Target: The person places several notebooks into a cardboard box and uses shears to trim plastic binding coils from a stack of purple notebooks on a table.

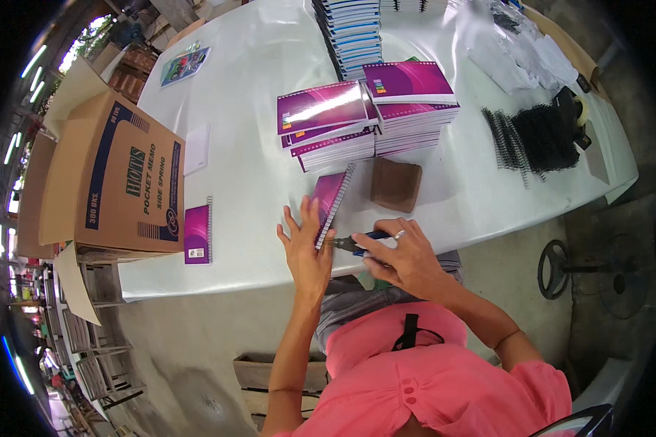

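A purple spiral notebook (332,191) lies aslant near the table's front edge, its wire coil along the right side. My left hand (305,244) rests on its lower part, fingers spread over the cover and thumb beside the coil's near end. In my right hand (404,255) is a pair of pliers (346,244) with dark blue handles. Their jaws point left at the coil's lower end, close to my left thumb; whether they grip the wire is too small to tell. A brown block (396,184) sits just right of the notebook.
Purple notebook stacks (322,108) stand beyond my hands, with taller blue-edged stacks (357,36) behind. Black wire coils (547,138) lie at right. Another purple spiral notebook (197,234) is at left, beside an open cardboard box (124,175). A handwheel (553,269) stands right of the table.
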`<state>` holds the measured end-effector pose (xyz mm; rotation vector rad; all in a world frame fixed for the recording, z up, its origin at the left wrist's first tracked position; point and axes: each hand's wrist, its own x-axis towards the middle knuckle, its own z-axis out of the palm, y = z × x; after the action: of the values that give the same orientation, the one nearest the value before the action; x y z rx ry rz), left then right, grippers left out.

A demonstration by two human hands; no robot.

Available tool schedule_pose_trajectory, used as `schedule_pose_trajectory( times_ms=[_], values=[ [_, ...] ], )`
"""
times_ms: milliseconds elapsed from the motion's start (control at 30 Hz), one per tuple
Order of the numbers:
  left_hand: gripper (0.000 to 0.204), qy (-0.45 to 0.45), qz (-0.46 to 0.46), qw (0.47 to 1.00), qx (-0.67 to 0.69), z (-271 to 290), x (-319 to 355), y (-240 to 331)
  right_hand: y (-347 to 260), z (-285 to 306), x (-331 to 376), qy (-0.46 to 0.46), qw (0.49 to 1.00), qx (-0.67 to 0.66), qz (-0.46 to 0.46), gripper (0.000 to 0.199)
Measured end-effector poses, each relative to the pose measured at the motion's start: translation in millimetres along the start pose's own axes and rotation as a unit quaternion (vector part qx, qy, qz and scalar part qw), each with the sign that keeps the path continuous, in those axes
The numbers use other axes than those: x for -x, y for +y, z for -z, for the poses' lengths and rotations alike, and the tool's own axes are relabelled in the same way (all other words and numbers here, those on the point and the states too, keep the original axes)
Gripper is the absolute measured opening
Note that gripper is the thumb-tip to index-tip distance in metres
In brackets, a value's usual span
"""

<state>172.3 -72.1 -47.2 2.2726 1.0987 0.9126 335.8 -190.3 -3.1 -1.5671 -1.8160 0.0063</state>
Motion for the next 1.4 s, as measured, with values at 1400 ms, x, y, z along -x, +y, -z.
schedule_pose_trajectory(
  times_ms=[1400],
  values=[
    [0.059, -0.134, -0.06, 0.853, 0.501, 119, -26, -83, 24, -5, -53, 0.019, 0.968, -0.212, -0.131, 0.073]
  ],
)
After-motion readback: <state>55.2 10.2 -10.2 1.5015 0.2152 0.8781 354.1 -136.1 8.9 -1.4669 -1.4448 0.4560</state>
